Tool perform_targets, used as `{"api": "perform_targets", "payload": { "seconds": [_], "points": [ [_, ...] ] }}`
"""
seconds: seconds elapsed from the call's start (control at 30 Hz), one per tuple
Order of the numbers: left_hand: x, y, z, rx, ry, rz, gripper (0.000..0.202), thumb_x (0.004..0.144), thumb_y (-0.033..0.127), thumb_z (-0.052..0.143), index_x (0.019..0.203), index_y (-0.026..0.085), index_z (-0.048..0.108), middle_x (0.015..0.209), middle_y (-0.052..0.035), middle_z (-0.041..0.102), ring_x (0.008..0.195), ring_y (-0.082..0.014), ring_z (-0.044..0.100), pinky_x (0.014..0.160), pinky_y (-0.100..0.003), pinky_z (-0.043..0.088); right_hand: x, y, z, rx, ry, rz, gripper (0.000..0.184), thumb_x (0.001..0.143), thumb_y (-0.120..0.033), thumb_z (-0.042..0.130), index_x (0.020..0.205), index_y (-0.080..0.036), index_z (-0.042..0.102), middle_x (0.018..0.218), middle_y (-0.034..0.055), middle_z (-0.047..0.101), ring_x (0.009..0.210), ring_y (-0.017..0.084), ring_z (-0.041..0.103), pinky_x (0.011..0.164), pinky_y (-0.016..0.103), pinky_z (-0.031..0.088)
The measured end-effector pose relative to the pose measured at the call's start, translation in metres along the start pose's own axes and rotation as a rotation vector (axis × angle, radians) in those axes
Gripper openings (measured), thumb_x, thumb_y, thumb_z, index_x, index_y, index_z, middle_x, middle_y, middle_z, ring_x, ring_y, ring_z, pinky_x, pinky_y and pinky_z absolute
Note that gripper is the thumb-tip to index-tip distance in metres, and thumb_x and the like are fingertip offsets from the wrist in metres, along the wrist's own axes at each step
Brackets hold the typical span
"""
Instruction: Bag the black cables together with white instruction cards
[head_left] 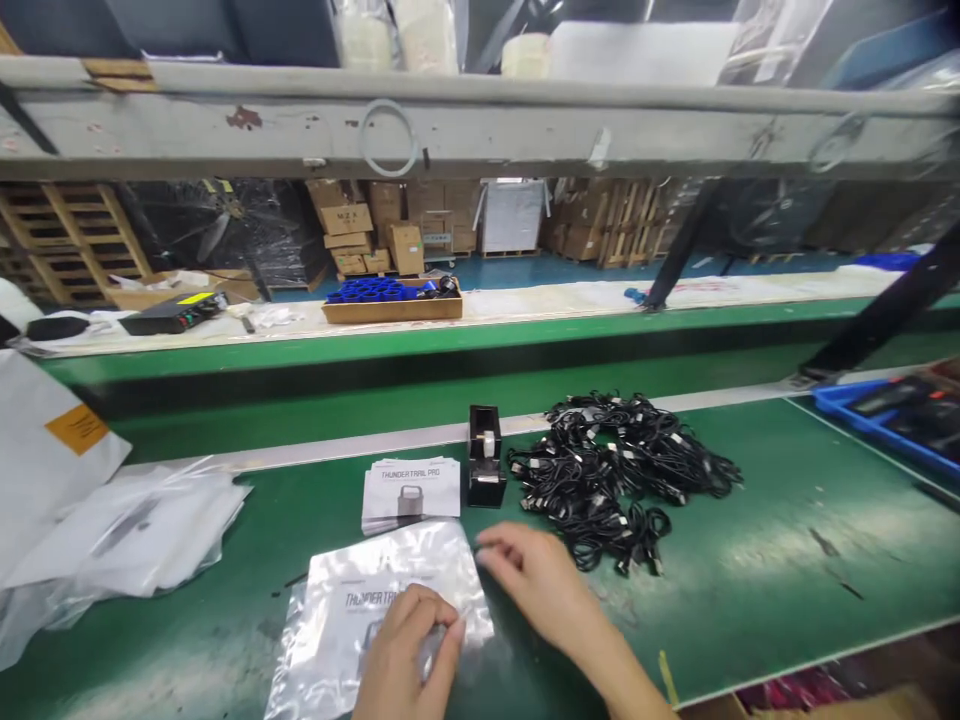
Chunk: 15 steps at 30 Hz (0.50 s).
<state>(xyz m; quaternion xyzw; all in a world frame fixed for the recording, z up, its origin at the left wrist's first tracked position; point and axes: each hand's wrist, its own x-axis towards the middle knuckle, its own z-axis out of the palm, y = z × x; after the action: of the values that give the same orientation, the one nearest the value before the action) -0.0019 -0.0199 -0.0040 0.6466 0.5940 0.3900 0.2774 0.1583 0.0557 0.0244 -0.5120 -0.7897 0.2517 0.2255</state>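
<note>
A clear plastic bag (352,610) with a printed booklet inside lies on the green table (787,540) in front of me. My left hand (409,655) rests on the bag, fingers curled and pressed onto it. My right hand (536,580) touches the bag's right edge with its fingers pinched together near the corner. A stack of white booklets (411,492) lies just behind the bag. A black tape dispenser (485,468) stands next to the stack. A heap of black cables (615,475) lies to the right of it.
Empty clear bags (127,535) pile up at the left. A blue bin (892,415) sits at the right edge. Behind the table runs a green conveyor (450,360), and beyond it a cardboard tray of blue parts (390,298).
</note>
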Motion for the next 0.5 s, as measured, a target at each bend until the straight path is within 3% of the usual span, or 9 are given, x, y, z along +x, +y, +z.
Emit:
{"api": "perform_targets", "payload": {
  "seconds": [0.07, 0.13, 0.3, 0.4, 0.5],
  "points": [
    [0.001, -0.005, 0.001, 0.072, 0.002, 0.002, 0.017, 0.082, 0.03, 0.048, 0.067, 0.023, 0.052, 0.072, 0.0002, 0.054, 0.073, -0.0175, 0.051, 0.068, -0.029, 0.036, 0.009, 0.015, -0.021, -0.337, 0.141, -0.007, 0.031, 0.081, -0.005, 0.042, 0.101, -0.018, 0.061, 0.098, 0.008, 0.064, 0.084, 0.021, 0.056, 0.071, 0.029, 0.042],
    [0.001, -0.008, 0.003, 0.118, 0.0, 0.018, 0.016, 0.082, 0.031, 0.048, 0.068, 0.023, 0.053, 0.072, 0.0004, 0.055, 0.073, -0.0182, 0.05, 0.069, -0.03, 0.035, 0.018, 0.028, -0.035, -0.596, 0.132, -0.076, 0.035, 0.077, 0.001, 0.042, 0.1, -0.017, 0.062, 0.099, 0.0098, 0.062, 0.087, 0.024, 0.053, 0.07, 0.033, 0.042],
    [0.001, -0.012, 0.008, 0.188, -0.013, 0.045, 0.016, 0.081, 0.033, 0.049, 0.071, 0.024, 0.057, 0.073, -0.0002, 0.054, 0.072, -0.0193, 0.048, 0.068, -0.032, 0.035, 0.025, 0.041, -0.051, -0.661, 0.043, -0.162, 0.028, 0.073, 0.004, 0.047, 0.083, -0.014, 0.066, 0.08, 0.0095, 0.06, 0.077, 0.023, 0.053, 0.064, 0.032, 0.044],
    [0.001, -0.012, 0.008, 0.189, 0.005, 0.036, 0.014, 0.081, 0.033, 0.05, 0.071, 0.025, 0.058, 0.073, 0.0, 0.054, 0.072, -0.0192, 0.049, 0.068, -0.031, 0.036, 0.014, 0.04, -0.059, -0.481, 0.132, -0.163, 0.025, 0.081, -0.004, 0.045, 0.091, -0.016, 0.064, 0.085, 0.0079, 0.06, 0.081, 0.02, 0.054, 0.069, 0.03, 0.046],
    [0.001, -0.012, 0.007, 0.147, 0.038, -0.002, 0.012, 0.08, 0.032, 0.051, 0.072, 0.025, 0.056, 0.075, 0.0005, 0.055, 0.076, -0.0192, 0.05, 0.071, -0.031, 0.036, -0.002, 0.035, -0.055, 0.114, 0.287, -0.037, 0.019, 0.086, -0.022, 0.045, 0.092, -0.019, 0.063, 0.088, 0.0056, 0.06, 0.082, 0.017, 0.057, 0.072, 0.029, 0.047]
  ]
}}
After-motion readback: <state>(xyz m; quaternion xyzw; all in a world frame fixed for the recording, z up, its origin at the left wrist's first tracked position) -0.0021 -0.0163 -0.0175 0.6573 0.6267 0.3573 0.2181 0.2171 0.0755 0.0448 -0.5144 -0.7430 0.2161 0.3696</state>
